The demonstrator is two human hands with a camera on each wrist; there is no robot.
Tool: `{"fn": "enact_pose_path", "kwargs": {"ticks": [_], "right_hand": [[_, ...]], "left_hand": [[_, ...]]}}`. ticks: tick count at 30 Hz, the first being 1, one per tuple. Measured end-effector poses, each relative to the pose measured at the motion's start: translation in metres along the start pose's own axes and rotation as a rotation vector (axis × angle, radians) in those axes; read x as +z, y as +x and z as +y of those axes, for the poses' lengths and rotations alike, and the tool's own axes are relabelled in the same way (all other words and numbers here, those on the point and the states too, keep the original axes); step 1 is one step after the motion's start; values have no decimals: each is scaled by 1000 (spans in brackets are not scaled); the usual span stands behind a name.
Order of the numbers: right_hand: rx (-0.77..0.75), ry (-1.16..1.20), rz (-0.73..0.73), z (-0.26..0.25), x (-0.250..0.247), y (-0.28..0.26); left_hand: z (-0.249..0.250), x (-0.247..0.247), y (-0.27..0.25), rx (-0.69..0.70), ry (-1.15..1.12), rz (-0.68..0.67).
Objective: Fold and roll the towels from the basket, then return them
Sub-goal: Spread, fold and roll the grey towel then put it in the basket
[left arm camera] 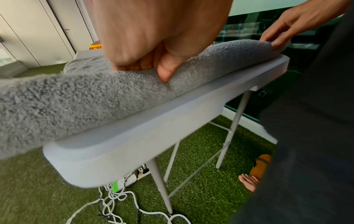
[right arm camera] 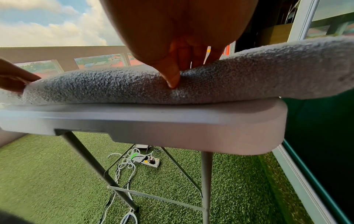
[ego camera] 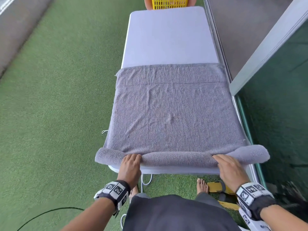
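Observation:
A grey towel (ego camera: 173,114) lies spread over the near half of the white folding table (ego camera: 166,39), its ends hanging past both sides. Its near edge is turned up into a thin roll (left arm camera: 95,94) along the table's front edge. My left hand (ego camera: 131,161) grips the roll left of centre, fingers curled over the top and thumb (left arm camera: 164,75) pressed into the near side. My right hand (ego camera: 223,162) grips the roll (right arm camera: 229,80) towards the right end in the same way. A yellow basket (ego camera: 170,3) stands beyond the far end of the table.
A glass partition with a metal frame (ego camera: 266,55) runs close along the table's right side. Artificial grass (ego camera: 58,105) covers the floor. A power strip (right arm camera: 151,161) and white cables lie under the table. A yellow sandal (ego camera: 218,187) lies by my bare feet.

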State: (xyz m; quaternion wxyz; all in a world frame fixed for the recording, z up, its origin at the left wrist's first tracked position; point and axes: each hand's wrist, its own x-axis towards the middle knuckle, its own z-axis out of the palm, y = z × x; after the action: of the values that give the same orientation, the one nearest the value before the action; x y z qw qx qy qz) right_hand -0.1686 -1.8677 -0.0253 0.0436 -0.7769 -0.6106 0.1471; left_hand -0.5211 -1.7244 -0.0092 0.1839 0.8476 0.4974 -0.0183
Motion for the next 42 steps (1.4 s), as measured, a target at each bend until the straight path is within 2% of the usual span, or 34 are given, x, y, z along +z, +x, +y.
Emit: {"fn": "enact_pose_path", "kwargs": {"ticks": [3, 5, 9, 13, 16, 19, 22, 27, 32, 36, 38, 40, 42], "right_hand": [[45, -46, -48, -5, -11, 20], [103, -29, -77, -7, -20, 42], [157, -50, 37, -13, -26, 68], [74, -58, 69, -21, -19, 58], [12, -55, 117, -15, -15, 30], [-22, -86, 54, -4, -8, 14], [3, -71, 41, -4, -8, 23], [27, -67, 12, -15, -23, 34], [-6, -91, -132, -8, -28, 18], [67, -101, -225, -7, -30, 34], [124, -78, -185, -9, -29, 50], [165, -48, -45, -15, -26, 60], [146, -54, 64, -18, -21, 63]], "left_hand": [[-7, -4, 18, 13, 17, -79], [-7, -7, 32, 9, 19, -48], [-5, -8, 47, -41, 100, 65], [0, 0, 36, -16, 96, 144], [1, 5, 14, -10, 48, 122], [-4, 5, 5, 34, 68, 98], [-5, 2, 19, 53, 73, 110], [0, -12, 34, 39, 73, 42], [-4, -7, 14, 77, 63, -6], [-5, -7, 28, 5, 8, 16], [-1, -9, 39, -37, -9, 55], [2, -9, 46, -71, 9, 106], [2, -8, 50, -93, 50, 133]]}}
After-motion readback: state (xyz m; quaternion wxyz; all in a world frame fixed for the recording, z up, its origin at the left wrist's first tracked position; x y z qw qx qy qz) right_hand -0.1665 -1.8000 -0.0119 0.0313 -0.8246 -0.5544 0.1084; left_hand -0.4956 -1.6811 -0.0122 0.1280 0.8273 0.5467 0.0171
